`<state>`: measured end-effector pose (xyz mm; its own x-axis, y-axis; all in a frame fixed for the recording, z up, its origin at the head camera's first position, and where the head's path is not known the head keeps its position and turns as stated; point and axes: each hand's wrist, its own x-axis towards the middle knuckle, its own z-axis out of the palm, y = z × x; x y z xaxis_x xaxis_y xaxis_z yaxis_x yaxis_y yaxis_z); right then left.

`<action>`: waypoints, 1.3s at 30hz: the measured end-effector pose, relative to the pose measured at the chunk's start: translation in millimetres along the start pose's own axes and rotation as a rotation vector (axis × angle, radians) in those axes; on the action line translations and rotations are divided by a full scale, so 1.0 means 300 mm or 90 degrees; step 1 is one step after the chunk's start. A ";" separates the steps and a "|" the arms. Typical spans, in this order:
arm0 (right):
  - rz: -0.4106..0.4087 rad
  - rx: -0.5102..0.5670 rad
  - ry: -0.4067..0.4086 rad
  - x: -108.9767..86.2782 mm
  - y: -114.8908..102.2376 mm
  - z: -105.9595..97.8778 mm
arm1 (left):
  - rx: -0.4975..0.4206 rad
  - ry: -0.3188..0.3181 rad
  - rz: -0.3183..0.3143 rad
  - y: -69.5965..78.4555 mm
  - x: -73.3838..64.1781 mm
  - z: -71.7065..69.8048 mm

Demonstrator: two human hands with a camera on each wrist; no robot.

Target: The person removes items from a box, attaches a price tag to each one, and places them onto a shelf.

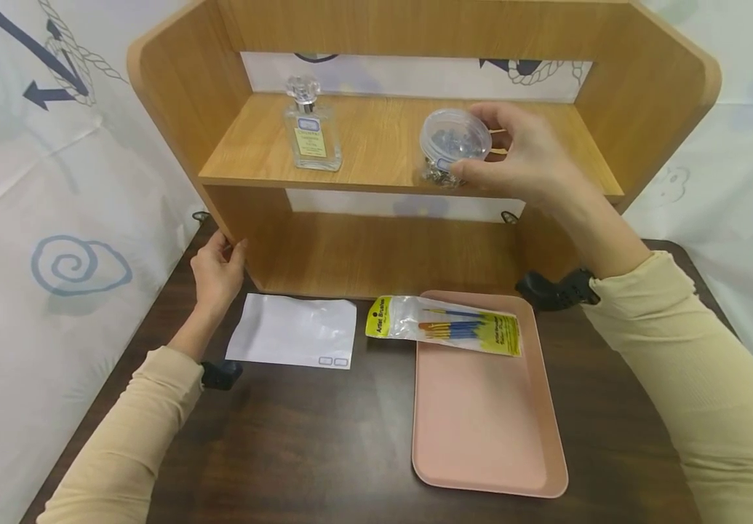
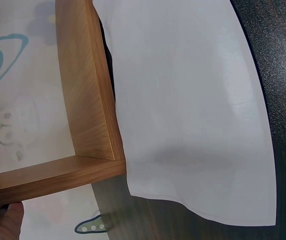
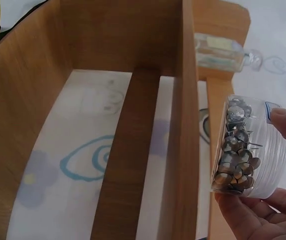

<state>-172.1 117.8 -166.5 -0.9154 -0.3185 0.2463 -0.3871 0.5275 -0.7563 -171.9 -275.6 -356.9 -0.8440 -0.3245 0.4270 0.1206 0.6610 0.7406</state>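
Observation:
My right hand (image 1: 525, 151) grips a small clear jar of thumbtacks (image 1: 455, 140) by its side, over the upper board of a wooden shelf (image 1: 376, 182). In the right wrist view, metal tacks (image 3: 239, 160) show through the jar's clear wall, and the thumb lies by a small label. A glass perfume bottle (image 1: 313, 138) with a faceted stopper stands upright on the same board, to the left. Low on the shelf's left side panel, my left hand (image 1: 217, 275) holds the panel's edge between thumb and fingers; most of this hand is outside the left wrist view.
On the dark table (image 1: 297, 437), a white sheet (image 1: 294, 331) lies before the shelf at left. A pink tray (image 1: 481, 422) lies at right, with a packet of artist brushes (image 1: 444, 325) across its far end, overhanging its left rim. A patterned cloth (image 1: 81, 211) hangs behind.

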 end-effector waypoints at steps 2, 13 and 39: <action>0.013 -0.005 -0.004 0.011 0.009 0.001 | 0.001 0.001 0.003 -0.001 0.000 0.002; 0.034 -0.013 -0.023 0.042 0.027 0.003 | -0.015 -0.005 0.009 0.000 -0.003 -0.002; 0.038 -0.020 -0.034 0.070 0.037 0.009 | -0.016 0.004 0.019 0.001 0.000 0.002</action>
<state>-195.3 114.8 -171.4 -0.9299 -0.3273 0.1679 -0.3362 0.5711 -0.7489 -172.1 -275.0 -357.0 -0.8368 -0.3089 0.4521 0.1584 0.6538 0.7399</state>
